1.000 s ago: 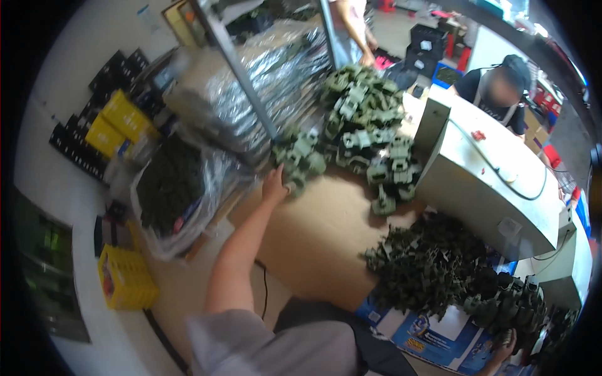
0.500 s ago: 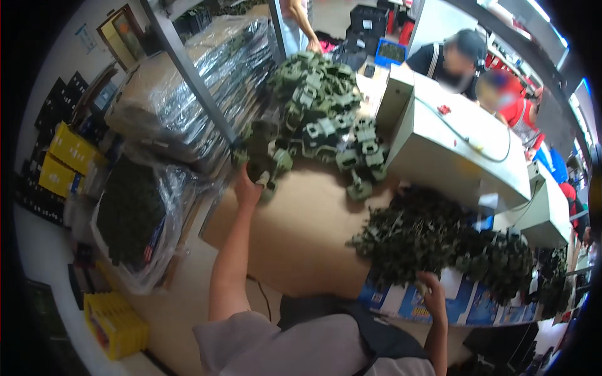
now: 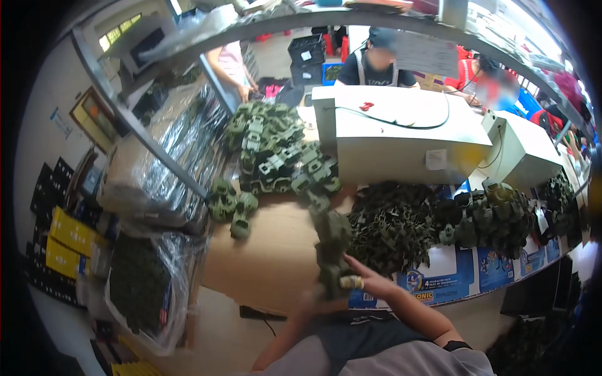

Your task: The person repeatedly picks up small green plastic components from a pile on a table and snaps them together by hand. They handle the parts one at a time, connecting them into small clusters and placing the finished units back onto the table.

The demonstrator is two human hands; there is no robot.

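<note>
Olive-green moulded plastic parts [image 3: 332,241], blurred and seemingly linked in a strip, hang over the near edge of the table in front of me. My right hand [image 3: 373,282] grips their right side, with pale yellow wraps [image 3: 351,282] around its fingers. At their lower end is my left hand [image 3: 307,310], so smeared by motion that its fingers cannot be made out. A heap of similar green parts [image 3: 266,138] lies at the far left of the table, with a few loose ones [image 3: 241,213] at its front. To the right of my hands spreads a pile of smaller dark green pieces [image 3: 395,225].
Brown cardboard [image 3: 263,250] covers the table's left part. White box-shaped machines [image 3: 407,138] stand behind the dark pile. A metal shelf frame [image 3: 144,150] rises at the left, beside wrapped stacks [image 3: 157,169] and a plastic-lined bin [image 3: 141,282]. Co-workers [image 3: 376,62] sit across the table.
My left hand has come from the far-left heap to the near middle. My right hand has moved left from the dark pile to the green parts. The view has turned right.
</note>
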